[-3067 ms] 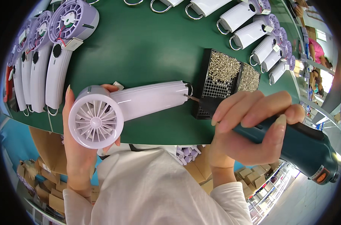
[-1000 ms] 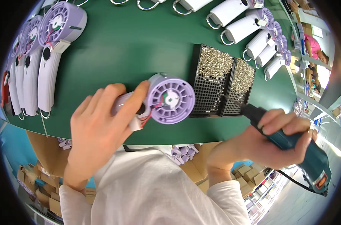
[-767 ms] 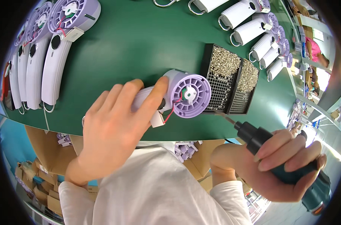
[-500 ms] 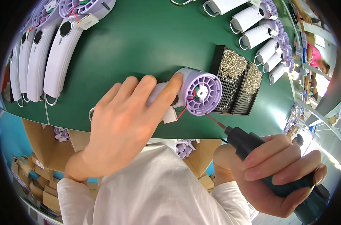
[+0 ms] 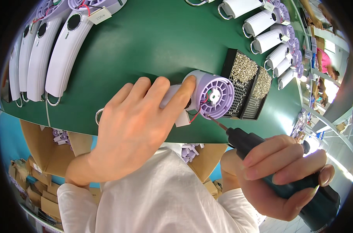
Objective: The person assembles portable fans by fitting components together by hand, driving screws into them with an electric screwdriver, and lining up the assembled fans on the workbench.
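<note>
A half-assembled handheld fan (image 5: pixel 218 93), with a slotted purple round head, a white motor centre, red and black wires and a white tag, lies on the green table. My left hand (image 5: pixel 135 116) is closed over its handle, the index finger along the head. In my right hand (image 5: pixel 285 174) is a dark electric screwdriver (image 5: pixel 246 144), slanting up and left. Its thin bit ends at the lower rim of the fan head; whether a screw sits under the tip is too small to tell. The handle is mostly hidden under my left hand.
Just beyond the fan head are two black trays (image 5: pixel 244 105) of small silvery screws. Similar white fans (image 5: pixel 65 54) lie at the left, and several more (image 5: pixel 262 23) run along the far right. Cardboard boxes (image 5: pixel 48 155) stand below the table edge. Other people are at the far right.
The screwdriver bit has shifted slightly left along the head's lower rim. The fan and my left hand appear a little further right in view.
</note>
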`<state>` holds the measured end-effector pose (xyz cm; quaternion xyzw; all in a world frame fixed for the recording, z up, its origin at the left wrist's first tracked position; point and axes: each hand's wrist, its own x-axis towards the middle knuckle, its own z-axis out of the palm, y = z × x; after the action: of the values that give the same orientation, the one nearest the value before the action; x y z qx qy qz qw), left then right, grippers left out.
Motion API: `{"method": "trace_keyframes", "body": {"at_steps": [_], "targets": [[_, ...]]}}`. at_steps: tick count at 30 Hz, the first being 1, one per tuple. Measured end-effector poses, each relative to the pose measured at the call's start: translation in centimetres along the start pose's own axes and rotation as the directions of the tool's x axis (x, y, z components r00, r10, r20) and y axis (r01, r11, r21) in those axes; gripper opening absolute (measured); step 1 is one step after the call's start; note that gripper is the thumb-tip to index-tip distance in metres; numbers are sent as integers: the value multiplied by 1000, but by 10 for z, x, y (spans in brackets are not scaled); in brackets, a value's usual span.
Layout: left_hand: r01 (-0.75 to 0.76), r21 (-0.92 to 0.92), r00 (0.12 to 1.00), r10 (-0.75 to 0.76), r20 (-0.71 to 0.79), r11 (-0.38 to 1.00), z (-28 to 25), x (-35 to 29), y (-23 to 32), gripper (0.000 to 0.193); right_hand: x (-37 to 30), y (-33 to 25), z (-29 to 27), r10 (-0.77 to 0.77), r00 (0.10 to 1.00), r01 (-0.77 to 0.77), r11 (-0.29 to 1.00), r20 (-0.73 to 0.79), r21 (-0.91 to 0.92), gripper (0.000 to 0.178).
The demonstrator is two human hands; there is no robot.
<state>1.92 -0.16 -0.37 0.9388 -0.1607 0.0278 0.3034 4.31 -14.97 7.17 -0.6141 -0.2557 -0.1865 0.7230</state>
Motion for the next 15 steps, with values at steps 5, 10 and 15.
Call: {"method": "trace_keyframes", "body": {"at_steps": [5, 10, 15], "targets": [[-75, 59, 989, 81, -122, 995, 6, 3, -3, 54, 5, -3, -2, -54, 996, 52, 998, -77, -22, 26], [-103, -28, 990, 100, -95, 994, -12, 2, 5, 45, 9, -9, -6, -63, 997, 61, 998, -42, -32, 25], [-305, 148, 875, 339, -346, 941, 6, 1, 18, 27, 8, -14, -3, -89, 996, 89, 996, -9, 13, 26]]}}
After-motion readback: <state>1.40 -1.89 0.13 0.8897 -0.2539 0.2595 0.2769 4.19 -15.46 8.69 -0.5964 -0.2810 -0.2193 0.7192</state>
